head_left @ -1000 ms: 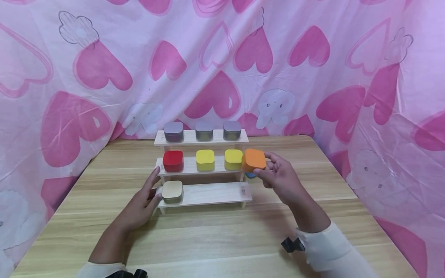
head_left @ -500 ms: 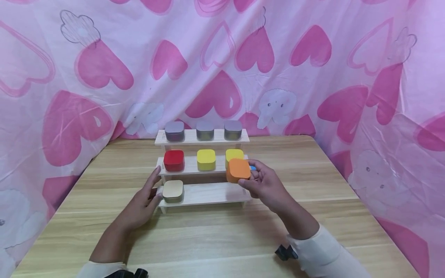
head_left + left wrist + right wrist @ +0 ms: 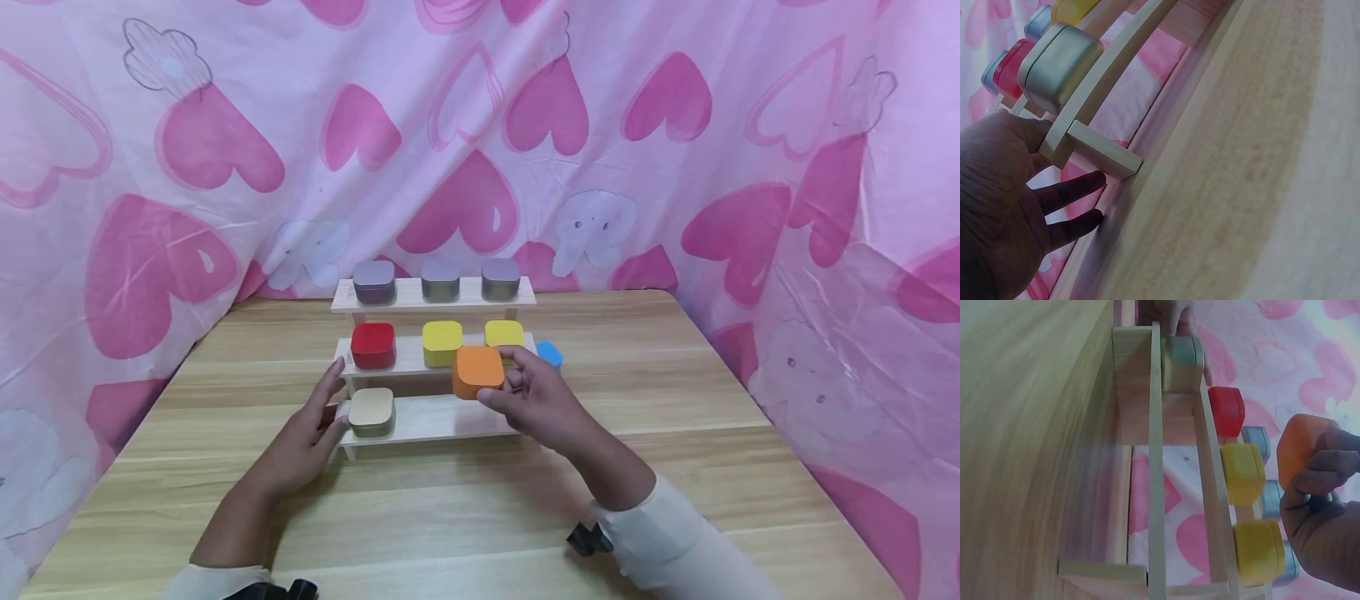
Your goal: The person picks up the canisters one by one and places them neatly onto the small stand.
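A three-tier wooden rack (image 3: 457, 417) stands on the table. My right hand (image 3: 542, 402) pinches an orange square tin (image 3: 478, 371) between thumb and fingers, above the rack's lowest shelf. In the right wrist view the orange tin (image 3: 1300, 447) is apart from the shelves. My left hand (image 3: 300, 446) rests against the rack's left end, its fingers extended, beside a pale gold tin (image 3: 371, 412) on the lowest shelf. The middle shelf carries a red tin (image 3: 373, 346), a yellow tin (image 3: 442, 342) and a second yellow tin (image 3: 504, 332), partly hidden by the orange one.
Three grey tins, one of them the middle tin (image 3: 440, 282), stand along the top shelf. A blue object (image 3: 550, 354) shows past the rack's right side, partly hidden. Pink heart-patterned cloth (image 3: 457, 208) hangs behind and beside the wooden table (image 3: 450, 517).
My right hand has carried the orange tin leftward and a little lower, from the rack's right end to over the lowest shelf. The blue object shows more. My left hand stays put.
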A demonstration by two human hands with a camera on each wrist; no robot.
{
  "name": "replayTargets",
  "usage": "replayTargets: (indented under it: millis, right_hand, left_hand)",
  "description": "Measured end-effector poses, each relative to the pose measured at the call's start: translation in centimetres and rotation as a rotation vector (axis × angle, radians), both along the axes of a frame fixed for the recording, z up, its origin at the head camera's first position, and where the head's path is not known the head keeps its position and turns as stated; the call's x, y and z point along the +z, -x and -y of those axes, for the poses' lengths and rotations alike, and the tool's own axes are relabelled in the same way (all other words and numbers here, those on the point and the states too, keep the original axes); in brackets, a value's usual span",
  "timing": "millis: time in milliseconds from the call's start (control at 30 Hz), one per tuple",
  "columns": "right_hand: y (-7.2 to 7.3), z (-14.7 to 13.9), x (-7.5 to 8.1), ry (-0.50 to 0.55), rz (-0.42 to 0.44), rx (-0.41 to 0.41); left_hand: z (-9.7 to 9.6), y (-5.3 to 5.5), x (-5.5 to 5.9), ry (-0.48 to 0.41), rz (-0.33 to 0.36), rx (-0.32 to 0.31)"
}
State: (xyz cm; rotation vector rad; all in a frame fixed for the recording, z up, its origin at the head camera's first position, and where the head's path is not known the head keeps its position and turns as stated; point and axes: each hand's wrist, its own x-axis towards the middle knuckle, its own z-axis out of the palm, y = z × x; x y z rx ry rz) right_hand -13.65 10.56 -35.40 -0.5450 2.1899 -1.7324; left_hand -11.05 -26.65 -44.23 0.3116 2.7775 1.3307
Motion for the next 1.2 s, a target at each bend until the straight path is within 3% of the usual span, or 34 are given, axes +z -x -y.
replayTargets:
  millis: [500,800,1200]
  right_hand:
    - [0.4,2.1,-1.0,-0.080,0.059,0.065]
    - [1.2,3.2,-2.9,-0.143,0.179,0.048]
    - [1.2,4.2,-4.2,-0.204,0.216,0.026]
  left_hand:
    - [0.1,0.1,0.0,-0.001,-0.010,-0.009]
    - [0.1,0.2,-0.3,-0.007,-0.005,-0.005]
    - [0.1,0.1,0.0,0.009,0.029,0.012]
